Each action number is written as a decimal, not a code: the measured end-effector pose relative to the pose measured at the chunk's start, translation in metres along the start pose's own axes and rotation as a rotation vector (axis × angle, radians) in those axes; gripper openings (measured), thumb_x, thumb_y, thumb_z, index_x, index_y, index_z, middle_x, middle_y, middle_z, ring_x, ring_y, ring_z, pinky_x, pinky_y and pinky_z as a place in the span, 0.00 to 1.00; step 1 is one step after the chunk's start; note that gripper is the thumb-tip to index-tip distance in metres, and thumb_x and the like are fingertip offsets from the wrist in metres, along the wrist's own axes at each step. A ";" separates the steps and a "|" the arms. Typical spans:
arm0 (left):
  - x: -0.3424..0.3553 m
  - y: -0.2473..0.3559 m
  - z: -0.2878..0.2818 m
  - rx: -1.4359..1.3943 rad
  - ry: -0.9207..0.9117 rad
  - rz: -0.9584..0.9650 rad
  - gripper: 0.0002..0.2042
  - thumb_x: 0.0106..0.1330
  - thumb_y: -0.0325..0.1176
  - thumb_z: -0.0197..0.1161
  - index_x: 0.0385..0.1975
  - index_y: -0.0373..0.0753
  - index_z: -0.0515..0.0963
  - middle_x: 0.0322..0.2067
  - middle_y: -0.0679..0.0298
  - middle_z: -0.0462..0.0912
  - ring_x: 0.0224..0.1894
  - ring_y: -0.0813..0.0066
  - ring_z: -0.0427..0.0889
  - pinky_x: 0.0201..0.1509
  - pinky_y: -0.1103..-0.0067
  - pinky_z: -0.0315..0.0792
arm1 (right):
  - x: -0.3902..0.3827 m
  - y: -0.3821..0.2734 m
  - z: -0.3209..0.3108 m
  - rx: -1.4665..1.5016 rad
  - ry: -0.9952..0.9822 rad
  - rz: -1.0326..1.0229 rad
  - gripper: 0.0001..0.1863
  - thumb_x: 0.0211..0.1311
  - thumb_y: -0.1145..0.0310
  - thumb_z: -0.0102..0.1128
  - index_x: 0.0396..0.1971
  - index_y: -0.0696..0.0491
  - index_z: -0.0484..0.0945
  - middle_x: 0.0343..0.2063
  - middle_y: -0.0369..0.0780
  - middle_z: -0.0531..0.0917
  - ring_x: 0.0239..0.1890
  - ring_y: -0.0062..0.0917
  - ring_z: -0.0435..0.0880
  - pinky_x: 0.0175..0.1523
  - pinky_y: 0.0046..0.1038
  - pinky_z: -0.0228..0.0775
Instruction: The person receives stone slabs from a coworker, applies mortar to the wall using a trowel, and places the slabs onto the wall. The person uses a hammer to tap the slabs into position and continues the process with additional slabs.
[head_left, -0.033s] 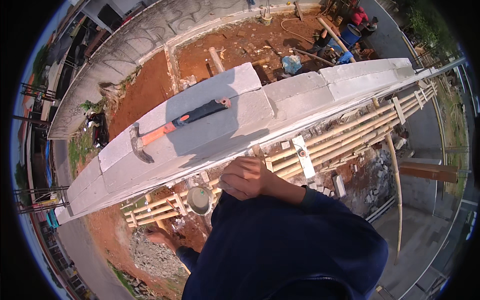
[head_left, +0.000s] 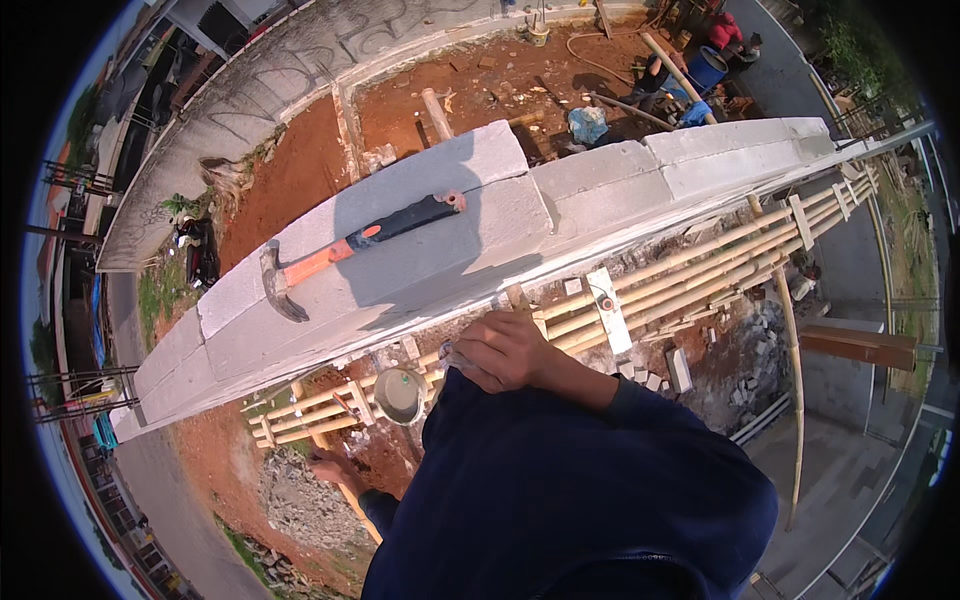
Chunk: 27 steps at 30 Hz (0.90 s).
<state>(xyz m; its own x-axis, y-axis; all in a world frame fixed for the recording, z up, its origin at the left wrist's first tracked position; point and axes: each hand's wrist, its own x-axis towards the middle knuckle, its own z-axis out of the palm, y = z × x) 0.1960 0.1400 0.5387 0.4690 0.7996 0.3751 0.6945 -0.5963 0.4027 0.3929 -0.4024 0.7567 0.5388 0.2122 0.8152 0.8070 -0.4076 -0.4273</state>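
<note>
My right hand (head_left: 495,350) is closed above the bamboo platform, beside the block wall. At its fingertips a small whitish bit shows, too small to name. Lower left, my left hand (head_left: 333,467) hangs over the rubble beside a bamboo pole; its fingers are too small and shaded to read. A claw hammer (head_left: 365,240) with an orange and black handle lies on top of the pale block wall (head_left: 440,270), its head toward the left. Between my hands, a bucket (head_left: 400,396) with grey contents stands by the bamboo poles.
Bamboo scaffold poles (head_left: 680,285) run along the wall's near side, with a pale board (head_left: 609,310) across them. Broken blocks and rubble (head_left: 310,510) lie below. Beyond the wall are red soil (head_left: 400,125), a blue drum (head_left: 705,68) and people at the far right.
My left hand has shifted slightly up and to the right, its fingers less stretched out. More of the whitish bit shows at my right fingertips. The hammer stays on the wall.
</note>
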 end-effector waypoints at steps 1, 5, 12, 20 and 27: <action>-0.038 -0.049 0.004 0.129 -0.254 -0.075 0.20 0.74 0.43 0.61 0.41 0.27 0.82 0.35 0.42 0.87 0.35 0.39 0.86 0.43 0.52 0.77 | -0.022 0.005 0.001 -0.001 -0.095 0.059 0.08 0.55 0.72 0.72 0.34 0.54 0.83 0.29 0.38 0.82 0.32 0.30 0.85 0.37 0.34 0.79; -0.154 -0.068 0.012 -0.022 -1.258 -0.241 0.15 0.67 0.37 0.66 0.43 0.30 0.87 0.37 0.51 0.90 0.35 0.57 0.88 0.41 0.62 0.80 | -0.087 0.028 -0.013 -0.068 -0.363 0.382 0.13 0.60 0.73 0.69 0.46 0.55 0.84 0.34 0.43 0.87 0.30 0.37 0.88 0.35 0.37 0.82; -0.266 -0.034 0.017 -0.379 -1.322 -0.383 0.14 0.60 0.33 0.73 0.42 0.33 0.89 0.35 0.59 0.90 0.32 0.66 0.87 0.35 0.69 0.79 | -0.232 0.114 0.001 -0.253 -0.878 0.875 0.17 0.72 0.64 0.61 0.55 0.57 0.81 0.34 0.52 0.87 0.36 0.52 0.87 0.40 0.51 0.78; -0.225 -0.034 0.079 -0.153 -0.875 -0.457 0.23 0.48 0.27 0.73 0.49 0.40 0.90 0.40 0.54 0.92 0.42 0.59 0.92 0.47 0.68 0.83 | -0.417 0.197 0.008 0.376 -0.872 1.284 0.10 0.68 0.68 0.60 0.27 0.55 0.83 0.16 0.39 0.77 0.21 0.25 0.80 0.28 0.34 0.69; -0.253 -0.040 0.073 -0.673 -0.805 -0.831 0.11 0.61 0.29 0.70 0.42 0.34 0.86 0.28 0.61 0.89 0.29 0.72 0.87 0.32 0.72 0.80 | -0.448 0.244 0.003 0.294 -0.833 1.777 0.07 0.66 0.70 0.62 0.35 0.56 0.86 0.27 0.35 0.85 0.26 0.25 0.83 0.32 0.32 0.75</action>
<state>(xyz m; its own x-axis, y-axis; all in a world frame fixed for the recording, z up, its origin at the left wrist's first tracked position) 0.0898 -0.0330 0.3670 0.3917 0.6204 -0.6794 0.6353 0.3517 0.6875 0.3493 -0.5941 0.2858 0.5294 0.1291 -0.8385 -0.7080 -0.4774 -0.5205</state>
